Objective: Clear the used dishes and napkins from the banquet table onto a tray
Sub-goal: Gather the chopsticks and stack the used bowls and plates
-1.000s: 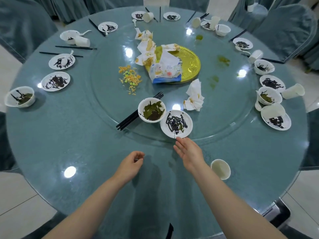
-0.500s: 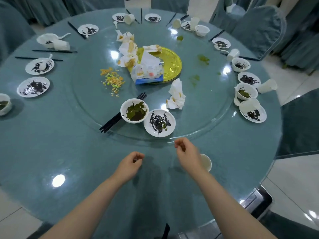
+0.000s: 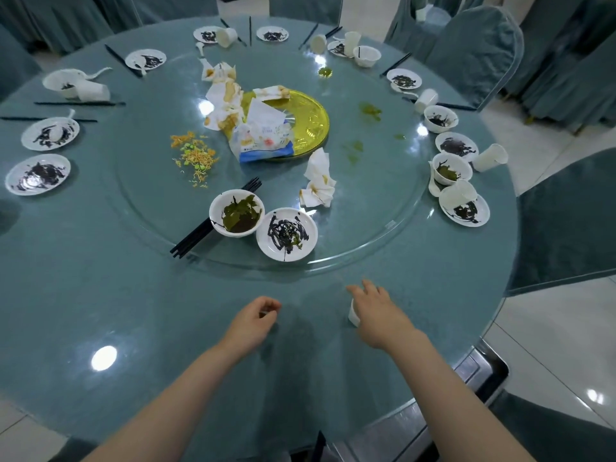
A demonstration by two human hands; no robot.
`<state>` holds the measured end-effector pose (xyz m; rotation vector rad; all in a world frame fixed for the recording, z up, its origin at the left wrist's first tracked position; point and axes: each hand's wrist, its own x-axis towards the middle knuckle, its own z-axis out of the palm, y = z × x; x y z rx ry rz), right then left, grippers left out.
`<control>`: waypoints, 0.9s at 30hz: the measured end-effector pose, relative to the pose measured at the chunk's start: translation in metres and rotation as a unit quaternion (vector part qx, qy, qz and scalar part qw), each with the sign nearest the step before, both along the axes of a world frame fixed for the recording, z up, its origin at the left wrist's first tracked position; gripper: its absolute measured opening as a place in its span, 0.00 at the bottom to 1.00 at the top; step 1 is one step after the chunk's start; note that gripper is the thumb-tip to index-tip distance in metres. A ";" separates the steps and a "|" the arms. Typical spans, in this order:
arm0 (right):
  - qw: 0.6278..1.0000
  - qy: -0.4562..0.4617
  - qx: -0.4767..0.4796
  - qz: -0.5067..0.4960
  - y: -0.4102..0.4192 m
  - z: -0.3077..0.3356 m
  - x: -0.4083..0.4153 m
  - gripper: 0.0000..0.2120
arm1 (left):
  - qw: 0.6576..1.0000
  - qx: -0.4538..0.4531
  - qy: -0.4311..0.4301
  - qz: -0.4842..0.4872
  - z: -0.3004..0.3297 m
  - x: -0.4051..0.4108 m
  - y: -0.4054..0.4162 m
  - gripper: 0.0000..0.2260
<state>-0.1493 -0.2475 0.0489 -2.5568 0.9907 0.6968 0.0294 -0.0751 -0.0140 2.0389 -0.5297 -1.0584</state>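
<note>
The round banquet table (image 3: 100,278) carries a glass turntable (image 3: 383,208) — the landmark here. At its centre sits a gold tray (image 3: 310,118) with crumpled napkins (image 3: 223,101) overlapping its left edge. On the turntable's near edge stand a soup bowl (image 3: 237,213) and a stained plate (image 3: 287,234). Just outside that edge, the right hand (image 3: 375,311) reaches fingers-spread over a small white cup (image 3: 353,314) — grip unclear. The left hand (image 3: 255,320) hovers loosely curled, empty.

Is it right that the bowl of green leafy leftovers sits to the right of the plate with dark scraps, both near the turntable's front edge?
Not quite. The head view shows the bowl of green leftovers to the left of the plate with dark scraps, not the right. Both do sit near the front edge of the glass turntable.
</note>
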 end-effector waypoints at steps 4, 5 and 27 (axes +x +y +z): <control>0.998 -0.047 0.011 -0.028 -0.007 -0.003 0.002 0.20 | 1.000 0.002 0.002 0.008 0.001 0.001 0.002 0.08; 0.998 -0.050 0.014 -0.032 -0.008 -0.003 0.003 0.19 | 1.000 0.004 0.000 0.010 0.001 0.002 0.003 0.08; 0.942 -0.286 -0.018 -0.173 -0.092 0.015 0.128 0.39 | 0.996 0.004 -0.015 0.088 0.011 0.037 0.039 0.10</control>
